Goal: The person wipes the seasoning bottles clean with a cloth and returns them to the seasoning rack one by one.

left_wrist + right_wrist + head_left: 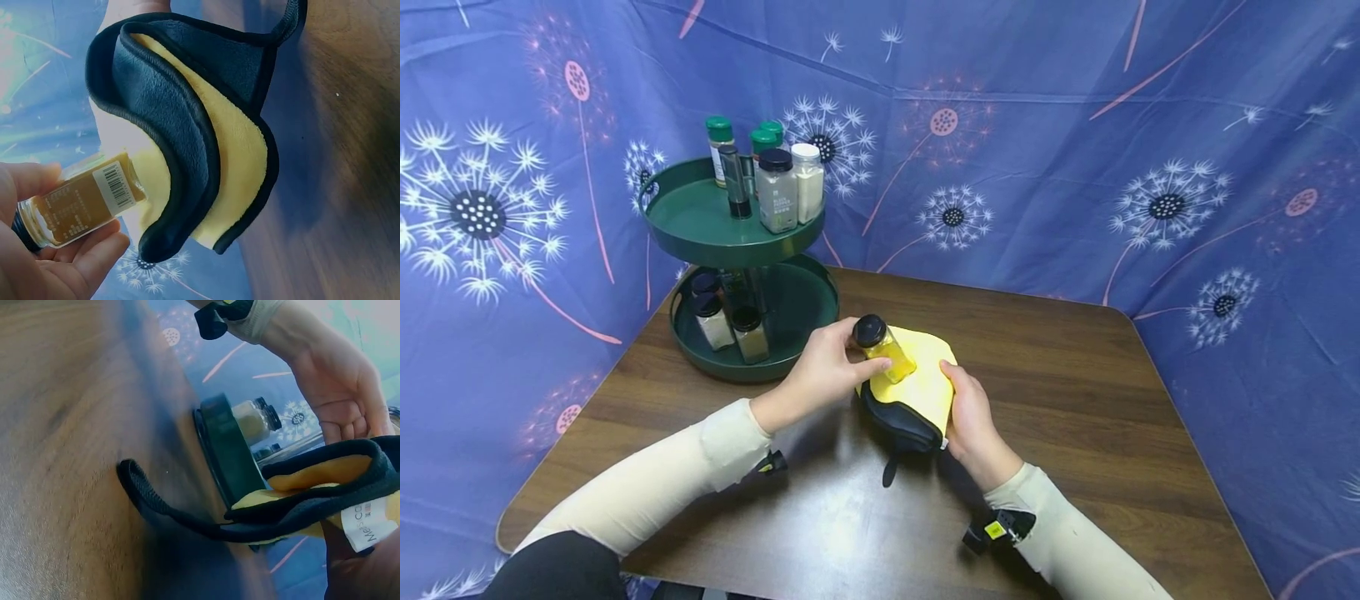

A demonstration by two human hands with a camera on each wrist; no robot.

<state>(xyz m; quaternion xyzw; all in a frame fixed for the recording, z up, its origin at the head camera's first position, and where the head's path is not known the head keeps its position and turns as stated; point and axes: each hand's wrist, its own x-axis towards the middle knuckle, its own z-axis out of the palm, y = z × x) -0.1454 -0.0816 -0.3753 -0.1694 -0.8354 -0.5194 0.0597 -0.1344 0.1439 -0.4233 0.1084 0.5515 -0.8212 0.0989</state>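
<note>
My left hand (827, 365) holds a small glass spice jar (895, 358) with a black lid, tilted with its base against a cloth. Yellow-brown contents and a barcode label show on the jar (87, 200) in the left wrist view. The folded cloth (928, 358) is yellow on one side and dark on the other, with black edging. My right hand (973, 421) grips its right side, thumb on the yellow face and fingers hidden behind. In the right wrist view, the cloth has a white tag (367, 524) and a black hanging loop (140, 490).
A two-tier green round rack (692, 221) stands at the back left of the wooden table (1060, 400). Several spice bottles with green, black or white caps sit on its top tier. Black-capped jars (751, 337) stand on the lower tier. A patterned blue curtain (1037, 108) hangs behind.
</note>
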